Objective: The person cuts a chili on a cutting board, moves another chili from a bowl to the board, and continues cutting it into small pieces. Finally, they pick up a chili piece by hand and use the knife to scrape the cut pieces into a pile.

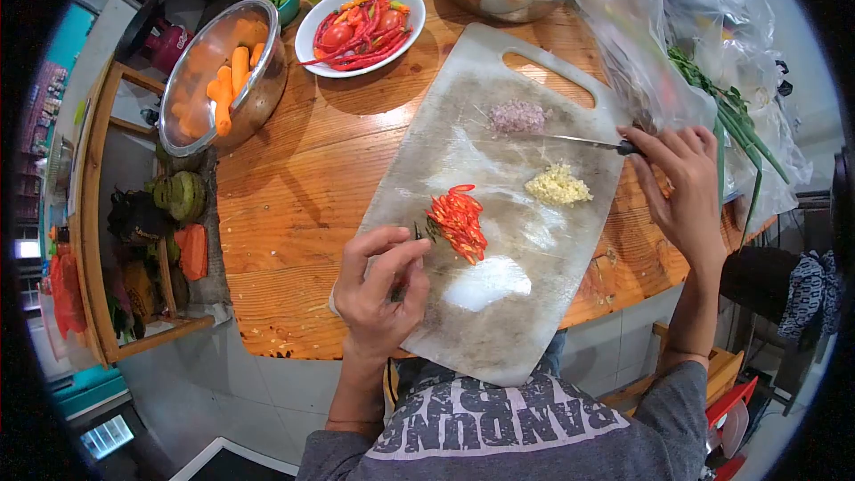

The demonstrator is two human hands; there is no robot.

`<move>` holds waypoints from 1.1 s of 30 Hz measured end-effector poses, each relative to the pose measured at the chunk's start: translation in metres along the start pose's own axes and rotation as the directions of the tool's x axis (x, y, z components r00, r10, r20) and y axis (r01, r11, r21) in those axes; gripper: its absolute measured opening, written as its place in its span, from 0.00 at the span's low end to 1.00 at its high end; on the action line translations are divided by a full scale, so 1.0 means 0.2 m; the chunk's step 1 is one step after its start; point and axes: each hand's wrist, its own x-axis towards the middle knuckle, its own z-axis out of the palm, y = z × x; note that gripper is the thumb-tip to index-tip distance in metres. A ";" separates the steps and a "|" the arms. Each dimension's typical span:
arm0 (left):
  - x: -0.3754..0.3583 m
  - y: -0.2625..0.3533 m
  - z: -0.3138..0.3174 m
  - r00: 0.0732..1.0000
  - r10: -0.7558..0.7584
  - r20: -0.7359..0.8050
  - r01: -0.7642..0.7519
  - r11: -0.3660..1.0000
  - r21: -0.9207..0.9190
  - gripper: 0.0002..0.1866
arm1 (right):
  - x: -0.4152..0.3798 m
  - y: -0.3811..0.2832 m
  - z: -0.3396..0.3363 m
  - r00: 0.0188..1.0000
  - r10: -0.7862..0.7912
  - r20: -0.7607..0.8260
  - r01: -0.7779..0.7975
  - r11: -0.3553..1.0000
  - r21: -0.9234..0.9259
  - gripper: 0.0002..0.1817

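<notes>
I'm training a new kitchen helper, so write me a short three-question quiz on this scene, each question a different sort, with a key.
1. Which hand grips the knife?
2. Fill in, naming it by colour: on the cutting board, the knife's tip is at the ____.
3. True or false: the carrots lie on the cutting board.

Key:
1. The right hand.
2. Pinkish chopped pile.
3. False; the carrots are in a metal bowl.
</notes>
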 end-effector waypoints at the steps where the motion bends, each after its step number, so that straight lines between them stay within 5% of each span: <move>1: 0.00 0.00 0.00 1.000 0.011 -0.014 -0.011 1.000 0.013 0.15 | -0.02 0.00 -0.01 1.000 0.011 -0.027 -0.011 1.000 -0.005 0.18; 10: -0.01 -0.01 0.00 1.000 -0.009 -0.010 0.008 0.998 -0.065 0.11 | -0.23 0.00 0.07 0.948 0.305 -0.092 -0.300 0.952 0.064 0.18; 20: -0.01 -0.01 0.00 0.999 0.018 0.030 -0.016 0.998 -0.057 0.09 | -0.31 -0.03 0.30 0.846 0.249 -0.471 -0.098 0.942 0.322 0.19; 23: -0.01 0.00 -0.02 0.991 -0.012 0.132 0.017 0.999 -0.036 0.06 | -0.34 -0.06 0.33 0.858 0.357 -0.369 -0.175 0.879 0.444 0.18; 33: -0.01 0.00 0.03 0.998 -0.052 -0.017 0.053 0.998 0.019 0.15 | -0.36 -0.10 0.32 0.792 0.532 -0.301 -0.302 0.769 0.563 0.20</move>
